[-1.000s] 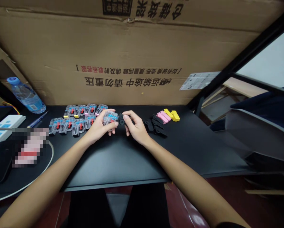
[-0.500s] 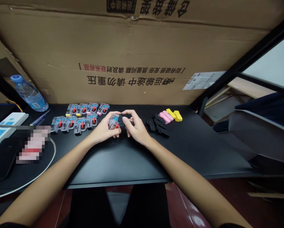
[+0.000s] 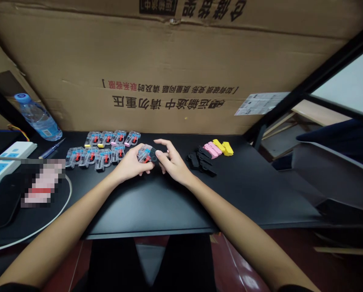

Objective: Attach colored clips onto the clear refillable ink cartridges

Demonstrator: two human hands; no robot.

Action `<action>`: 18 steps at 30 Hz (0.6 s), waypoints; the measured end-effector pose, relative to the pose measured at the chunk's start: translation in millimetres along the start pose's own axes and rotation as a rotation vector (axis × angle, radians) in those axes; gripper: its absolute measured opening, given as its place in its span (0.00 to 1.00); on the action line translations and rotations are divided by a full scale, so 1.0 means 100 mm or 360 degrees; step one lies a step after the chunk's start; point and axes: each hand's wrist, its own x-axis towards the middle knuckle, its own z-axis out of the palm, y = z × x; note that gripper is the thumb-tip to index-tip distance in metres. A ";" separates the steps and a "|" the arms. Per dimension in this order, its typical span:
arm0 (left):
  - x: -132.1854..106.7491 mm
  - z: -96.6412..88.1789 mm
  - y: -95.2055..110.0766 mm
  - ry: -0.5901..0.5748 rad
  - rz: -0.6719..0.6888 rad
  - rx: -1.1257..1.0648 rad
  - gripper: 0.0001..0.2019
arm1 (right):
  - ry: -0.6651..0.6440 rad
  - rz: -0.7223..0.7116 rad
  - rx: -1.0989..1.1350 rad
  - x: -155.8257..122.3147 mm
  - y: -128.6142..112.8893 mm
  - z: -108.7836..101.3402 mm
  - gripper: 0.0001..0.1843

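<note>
My left hand is closed around a small clear plastic toy gun with blue and red parts inside. Against its right end sits a black plastic piece, pinched between the thumb and fingers of my right hand. The two parts touch; whether they are joined I cannot tell. My right index finger is lifted off, arched above the black piece. To the left lie several similar clear toy guns in two rows. On the right are loose black pieces, pink pieces and yellow pieces.
A large cardboard box stands along the back of the black table. At the left are a water bottle, a screwdriver-like tool, a white power strip, a cable and a blurred-out pink item.
My right index finger has lifted away from the left fingertips. The clear toy gun and black piece have shifted slightly in my hands. The view has moved a little.
</note>
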 end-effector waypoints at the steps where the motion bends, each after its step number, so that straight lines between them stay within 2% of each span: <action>1: 0.00 0.00 0.01 0.0002 -0.0002 -0.0008 0.21 | -0.0024 0.0008 0.0006 0.00 0.01 0.00 0.32; 8: 0.00 -0.02 0.02 -0.0041 -0.0061 -0.0040 0.15 | -0.0112 -0.0100 -0.0076 -0.02 -0.01 -0.03 0.29; 14: 0.01 -0.01 -0.01 -0.0051 -0.0059 -0.0122 0.18 | -0.0138 -0.0203 -0.0196 -0.02 -0.02 -0.04 0.26; 18: 0.03 0.00 -0.02 0.0036 0.0003 -0.0252 0.21 | -0.0085 -0.0246 -0.0401 -0.01 0.00 0.00 0.27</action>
